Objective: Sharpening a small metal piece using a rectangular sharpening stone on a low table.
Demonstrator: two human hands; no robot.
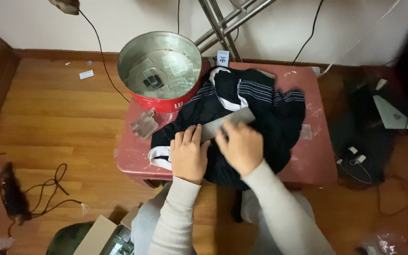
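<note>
Head view is showing us kneeling at a low red table (315,156), its top scuffed and dotted with bits of clear tape. We are pressing our left hand (188,153) flat, fingers together, on a dark garment (260,111) with white stripes that is lying crumpled across the table's middle. Our right hand (242,146) is closing over one end of a flat grey card (227,122) resting on the cloth, just beside the left fingertips; how the fingers are pinching it underneath we cannot tell. A small white hang tag (223,58) with a dark mark is sticking up at the garment's far edge. At the table's back left corner a round red tin (160,66) is standing open, its shiny metal inside holding clear flat squares. More clear plastic pieces (143,125) are sitting stacked just in front of it. A small white label (86,74) is lying on the wooden floor (48,123), well apart. A cardboard box (101,233) is being cut off at the bottom edge.
</note>
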